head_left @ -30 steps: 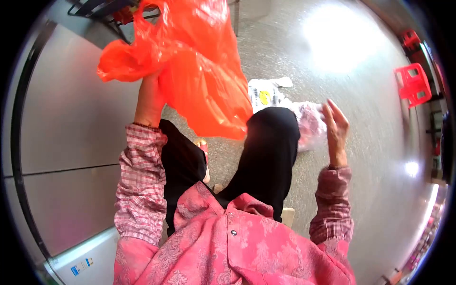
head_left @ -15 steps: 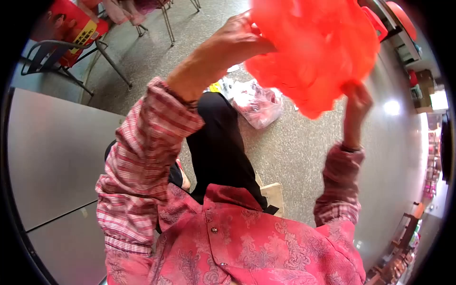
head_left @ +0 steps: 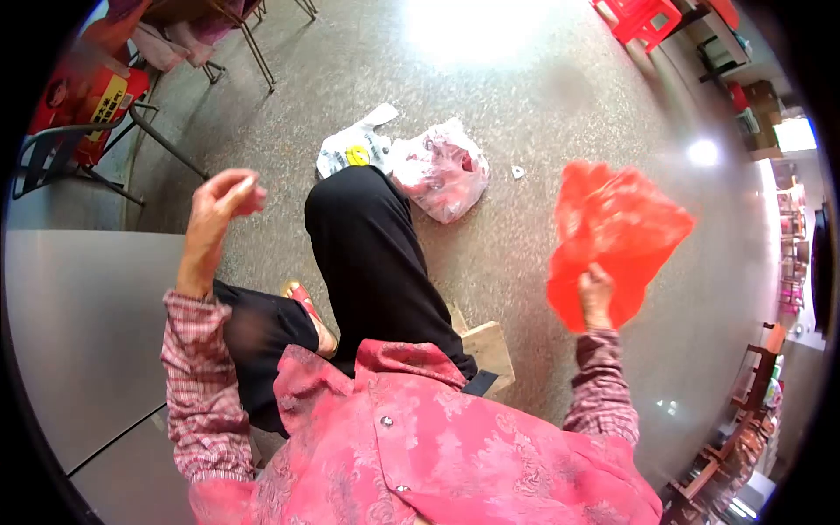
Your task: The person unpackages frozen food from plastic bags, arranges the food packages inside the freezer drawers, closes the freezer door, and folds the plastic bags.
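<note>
A thin red plastic bag [head_left: 617, 223] hangs out in front of my right hand [head_left: 597, 287], whose closed fingers grip its near part. The bag is spread and crumpled above the floor on the right. My left hand [head_left: 223, 210] is raised on the left, away from the bag. Its fingers are curled together toward the thumb, and whether anything small is between them is hidden. On the floor beyond my knee, a clear plastic bag [head_left: 446, 175] with pinkish contents sits beside a white plastic bag [head_left: 350, 149] with a yellow print.
A metal-framed chair [head_left: 83, 131] holding a red box [head_left: 96, 101] stands at upper left. A grey panel [head_left: 79, 306] is at my left. A red plastic stool [head_left: 643, 17] is at upper right. Wooden pieces [head_left: 486, 354] show beside my leg. Shelves [head_left: 744, 420] line the right edge.
My left hand has let go of the red bag and moved left. My right hand has carried the bag lower, and it is less spread out. The floor bags are now more visible.
</note>
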The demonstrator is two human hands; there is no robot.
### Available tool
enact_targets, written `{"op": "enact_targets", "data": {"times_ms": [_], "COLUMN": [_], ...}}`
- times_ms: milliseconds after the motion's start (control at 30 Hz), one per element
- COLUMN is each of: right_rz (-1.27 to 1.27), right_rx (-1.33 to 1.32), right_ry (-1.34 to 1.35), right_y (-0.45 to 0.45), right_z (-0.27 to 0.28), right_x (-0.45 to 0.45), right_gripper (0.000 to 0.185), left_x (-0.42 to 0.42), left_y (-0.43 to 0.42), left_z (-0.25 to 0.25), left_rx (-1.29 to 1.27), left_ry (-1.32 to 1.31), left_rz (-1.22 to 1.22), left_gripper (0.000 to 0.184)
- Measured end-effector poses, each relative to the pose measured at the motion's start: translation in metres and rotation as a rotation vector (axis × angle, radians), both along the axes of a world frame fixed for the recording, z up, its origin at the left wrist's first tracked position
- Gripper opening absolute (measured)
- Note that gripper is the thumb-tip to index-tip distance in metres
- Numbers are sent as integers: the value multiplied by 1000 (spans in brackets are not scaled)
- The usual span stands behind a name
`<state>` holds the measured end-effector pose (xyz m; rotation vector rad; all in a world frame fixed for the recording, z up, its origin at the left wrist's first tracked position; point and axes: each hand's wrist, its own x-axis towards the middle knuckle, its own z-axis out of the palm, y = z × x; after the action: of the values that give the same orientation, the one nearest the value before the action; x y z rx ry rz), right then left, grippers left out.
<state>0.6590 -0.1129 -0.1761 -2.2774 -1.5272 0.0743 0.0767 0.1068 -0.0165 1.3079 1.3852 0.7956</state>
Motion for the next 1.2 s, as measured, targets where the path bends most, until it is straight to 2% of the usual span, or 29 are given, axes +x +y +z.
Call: {"op": "enact_targets", "data": {"times_ms": [67, 100, 133, 200, 233, 300, 333, 367, 400, 467, 567, 700, 767, 833, 867, 900, 967, 1000, 1033, 1067, 1100, 1200], "right_rz": [161, 219, 207, 53, 35, 32, 32, 38, 27, 16, -27, 6, 65, 85, 127, 183, 515, 273, 210, 213, 301, 286], "right_rx": [14, 313, 20, -435, -350, -545, -633, -599, -525, -457, -448, -296, -287, -166, 39, 82, 242, 43, 11, 99, 59, -24], "right_ry": [-608, -703, -399, -21, 16, 46, 52, 40, 51, 64, 78, 40, 38, 102, 74, 3, -277, 91, 166, 245, 165, 101], "right_y": [-42, -35, -47, -41, -43, -34, -29, -30, -30, -32, -22, -9, 18, 49, 65, 77, 114, 131, 148, 162, 177, 211], "right_z": [-158, -152, -188, -167, -165, -160, -155, -157, -152, -143, -94, -62, -40, -22, -24, -29, -27, -10, 12, 14, 8, -2], "right_x": [40, 8, 2, -42, -55, -66, -69, -68, -69, -71, -58, -48, -51, -60, -63, -63, -64, -78, -96, -103, -100, -118], "right_gripper": [13, 13, 11, 17, 20, 35, 41, 41, 46, 50, 47, 40, 34, 30, 28, 22, 32, 35, 39, 44, 47, 53], "left_x": [-14, -19, -36, -70, -78, -96, -106, -110, -113, -114, -112, -121, -119, -118, -118, -120, -121, -120, -117, -114, -117, -125], "left_y": [-22, -32, -31, -30, -31, -28, -25, -40, -42, -46, -50, -51, -50, -47, -52, -55, -55, -57, -59, -62, -63, -65], "left_z": [5, 7, 6, -22, -24, -31, -37, -39, -38, -35, -38, -48, -46, -44, -42, -42, -41, -40, -35, -29, -32, -32], "left_rx": [43, 17, 2, 25, 38, 47, 93, 159, 155, 300, 448, 426, 427, 445, 453, 472, 462, 446, 391, 346, 360, 340], "left_ry": [-26, -14, -20, 55, 106, 151, 311, 466, 466, 786, 784, 787, 745, 752, 766, 758, 762, 771, 769, 763, 752, 756], "left_rz": [14, 41, 42, 120, 148, 189, 179, 178, 181, 138, 148, 163, 204, 195, 179, 162, 130, 123, 135, 154, 154, 171], "left_gripper": [20, 19, 17, 13, 13, 13, 13, 13, 13, 14, 16, 16, 16, 16, 15, 15, 15, 15, 15, 16, 16, 14]}}
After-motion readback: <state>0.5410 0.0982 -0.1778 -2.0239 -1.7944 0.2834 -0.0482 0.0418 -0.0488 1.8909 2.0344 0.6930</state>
